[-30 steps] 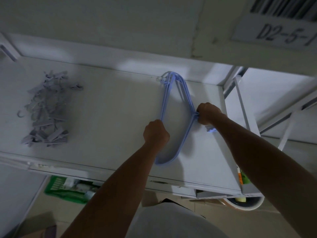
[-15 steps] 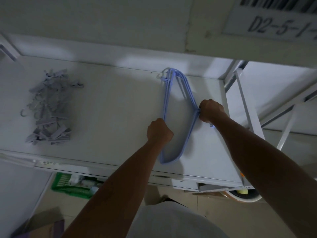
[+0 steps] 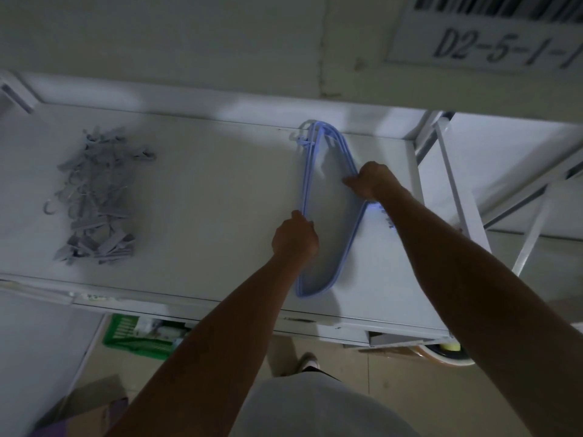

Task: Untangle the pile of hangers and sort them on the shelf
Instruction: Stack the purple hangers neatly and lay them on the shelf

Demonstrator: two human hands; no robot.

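Blue hangers (image 3: 315, 293) stacked flat at the shelf's (image 3: 205, 200) right end, back edge to front edge, left hand (image 3: 295, 236) curled round their straight bar, right hand (image 3: 372, 181) pinching the sloped side, grey tangled pile (image 3: 91, 200) near left end.

The room is dim, and a paler patch of light (image 3: 252, 108) falls at 12 o'clock on the back edge of the white metal shelf (image 3: 205, 190). Behind it stands a pale wall (image 3: 157, 36) with a vertical crack. At 1 o'clock a barcode label (image 3: 492, 42) reads "D2-5-1-". At 3 o'clock stands a neighbouring white rack frame (image 3: 454, 190). On the tiled floor (image 3: 378, 389), a green plastic crate (image 3: 132, 339) sits at 7 o'clock under the shelf.
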